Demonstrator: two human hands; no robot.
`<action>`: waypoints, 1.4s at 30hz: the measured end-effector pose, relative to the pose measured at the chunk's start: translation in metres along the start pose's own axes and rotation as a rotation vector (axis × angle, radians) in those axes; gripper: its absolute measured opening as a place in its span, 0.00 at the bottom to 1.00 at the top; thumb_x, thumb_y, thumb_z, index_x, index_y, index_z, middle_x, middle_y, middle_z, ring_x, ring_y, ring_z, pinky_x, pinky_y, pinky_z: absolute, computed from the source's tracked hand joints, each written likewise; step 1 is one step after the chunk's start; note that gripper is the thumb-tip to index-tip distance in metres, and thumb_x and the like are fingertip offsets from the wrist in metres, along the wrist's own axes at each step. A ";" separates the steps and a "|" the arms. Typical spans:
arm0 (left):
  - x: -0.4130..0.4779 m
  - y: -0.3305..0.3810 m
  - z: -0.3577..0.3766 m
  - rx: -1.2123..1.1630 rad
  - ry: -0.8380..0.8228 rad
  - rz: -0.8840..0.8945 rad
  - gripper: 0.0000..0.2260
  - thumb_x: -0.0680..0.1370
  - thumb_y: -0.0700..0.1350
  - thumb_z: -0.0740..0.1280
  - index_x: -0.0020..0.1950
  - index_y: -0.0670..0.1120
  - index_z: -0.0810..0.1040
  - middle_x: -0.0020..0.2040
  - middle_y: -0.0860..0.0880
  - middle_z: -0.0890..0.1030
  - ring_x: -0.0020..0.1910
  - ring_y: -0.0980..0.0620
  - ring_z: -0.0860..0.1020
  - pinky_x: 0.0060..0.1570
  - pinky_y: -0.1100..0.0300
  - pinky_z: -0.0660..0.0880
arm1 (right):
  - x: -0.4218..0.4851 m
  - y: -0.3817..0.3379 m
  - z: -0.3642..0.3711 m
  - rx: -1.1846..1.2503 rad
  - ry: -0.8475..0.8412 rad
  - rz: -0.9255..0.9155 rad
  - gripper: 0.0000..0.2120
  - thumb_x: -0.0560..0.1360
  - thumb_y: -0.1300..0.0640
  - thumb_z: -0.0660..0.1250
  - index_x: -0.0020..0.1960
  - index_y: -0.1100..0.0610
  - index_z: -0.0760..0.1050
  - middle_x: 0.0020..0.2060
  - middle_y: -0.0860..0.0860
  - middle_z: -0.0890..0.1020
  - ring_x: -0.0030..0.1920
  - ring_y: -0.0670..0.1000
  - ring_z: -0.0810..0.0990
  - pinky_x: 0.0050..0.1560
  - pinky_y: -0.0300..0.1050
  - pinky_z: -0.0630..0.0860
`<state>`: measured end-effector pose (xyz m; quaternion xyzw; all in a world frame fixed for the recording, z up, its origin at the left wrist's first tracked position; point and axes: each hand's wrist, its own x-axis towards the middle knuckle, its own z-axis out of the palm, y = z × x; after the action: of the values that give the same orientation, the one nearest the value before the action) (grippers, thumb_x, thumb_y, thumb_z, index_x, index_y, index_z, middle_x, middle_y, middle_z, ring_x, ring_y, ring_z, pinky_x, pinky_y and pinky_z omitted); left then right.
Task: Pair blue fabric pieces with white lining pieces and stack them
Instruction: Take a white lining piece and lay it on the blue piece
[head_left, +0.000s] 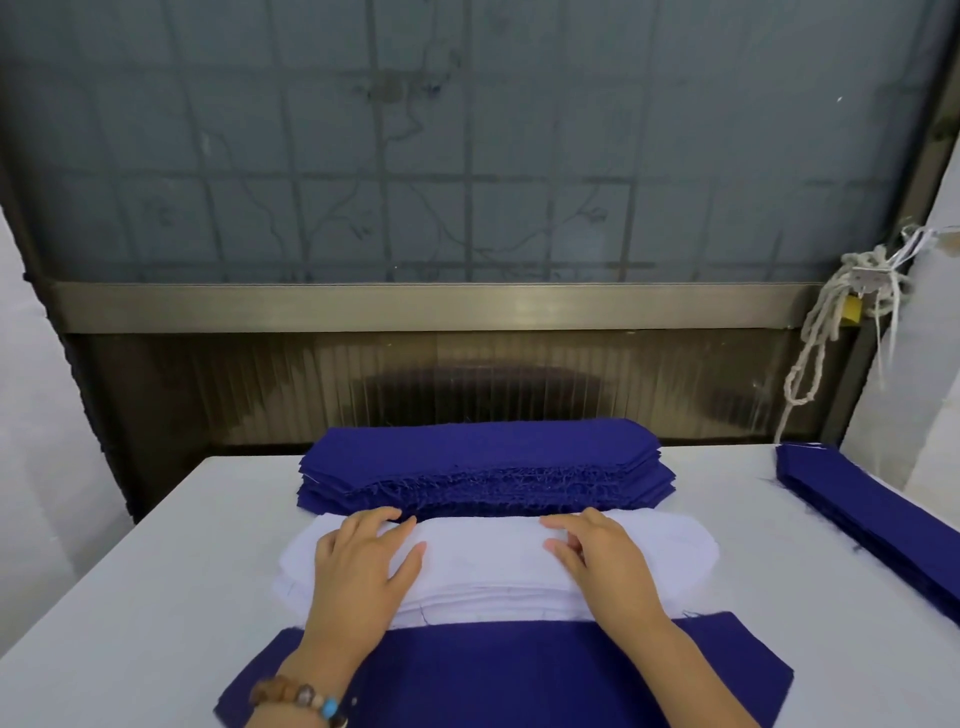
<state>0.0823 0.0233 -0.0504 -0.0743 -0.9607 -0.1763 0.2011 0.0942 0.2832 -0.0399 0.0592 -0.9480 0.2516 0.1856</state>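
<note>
From the head camera, a white table ran away from the person toward a dim window of frosted glass with a metal rail across its foot.

The stack of white lining pieces lay in the middle of the table. Both hands rested on top of it, palms down. The left hand lay flat on the left part, fingers straight and slightly spread, their tips reaching the stack's far edge. A bead bracelet circled that wrist. The right hand lay on the right part, its fingers loosely bent toward the far edge and its thumb held apart, pointing left across the cloth.

A thick stack of blue fabric pieces with frayed edges sat just behind the white stack, touching it. A single blue piece lay flat nearest the person, under the forearms, its far edge meeting the white stack. A narrow pile of blue strips lay well apart along the table's right side. A knotted white rope hung at the window's right post.
</note>
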 end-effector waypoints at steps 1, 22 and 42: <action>0.000 0.001 0.000 -0.004 0.002 0.006 0.24 0.78 0.61 0.49 0.69 0.58 0.74 0.69 0.59 0.70 0.69 0.57 0.65 0.65 0.59 0.58 | -0.001 0.000 0.000 0.006 0.009 -0.002 0.16 0.80 0.50 0.62 0.67 0.47 0.74 0.44 0.44 0.70 0.46 0.43 0.68 0.51 0.33 0.68; 0.001 0.005 -0.018 -0.214 0.040 0.319 0.14 0.73 0.33 0.67 0.48 0.54 0.75 0.46 0.58 0.75 0.47 0.58 0.73 0.70 0.59 0.62 | -0.002 -0.002 -0.003 0.017 -0.007 -0.025 0.18 0.81 0.51 0.61 0.70 0.43 0.67 0.42 0.43 0.71 0.45 0.43 0.70 0.47 0.32 0.69; 0.001 -0.011 -0.029 -0.133 0.225 0.202 0.15 0.65 0.52 0.78 0.33 0.52 0.72 0.33 0.60 0.74 0.41 0.58 0.71 0.53 0.61 0.59 | -0.003 -0.002 -0.001 0.070 0.027 0.017 0.13 0.79 0.54 0.64 0.61 0.42 0.71 0.41 0.40 0.67 0.39 0.41 0.74 0.38 0.29 0.69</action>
<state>0.0895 0.0031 -0.0286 -0.1632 -0.9060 -0.2257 0.3189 0.0976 0.2819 -0.0392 0.0542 -0.9365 0.2870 0.1941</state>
